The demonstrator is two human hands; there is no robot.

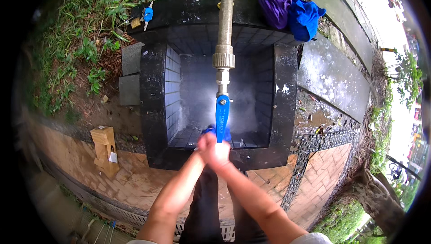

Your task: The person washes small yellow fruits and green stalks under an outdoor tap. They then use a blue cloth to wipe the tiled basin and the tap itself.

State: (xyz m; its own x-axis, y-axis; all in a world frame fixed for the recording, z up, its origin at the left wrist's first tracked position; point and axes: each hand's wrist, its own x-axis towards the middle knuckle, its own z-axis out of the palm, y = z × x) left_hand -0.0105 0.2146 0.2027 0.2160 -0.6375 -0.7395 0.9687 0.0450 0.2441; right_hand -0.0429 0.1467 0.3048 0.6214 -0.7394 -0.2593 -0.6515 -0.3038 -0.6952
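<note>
Both hands meet over the near edge of a dark tiled basin (219, 158), just below a metal tap assembly (225, 35) with a blue lever handle (222, 119). My left hand (205, 142) and my right hand (218, 151) overlap and are blurred. A blue cloth (227, 134) shows just beyond them, partly behind the lever; my hands appear closed around it, though which one grips it is hard to see. Bright spray or mist fills the basin below the tap. Purple (276, 3) and blue (304, 18) cloths lie on the basin's far right corner.
On the far left ledge lie a brass padlock (135, 23) and keys with a blue head (148, 14). A wooden stool-like block (105, 149) stands on the brick paving at left. Plants grow behind and to the left; wet stone slabs (331, 75) lie at right.
</note>
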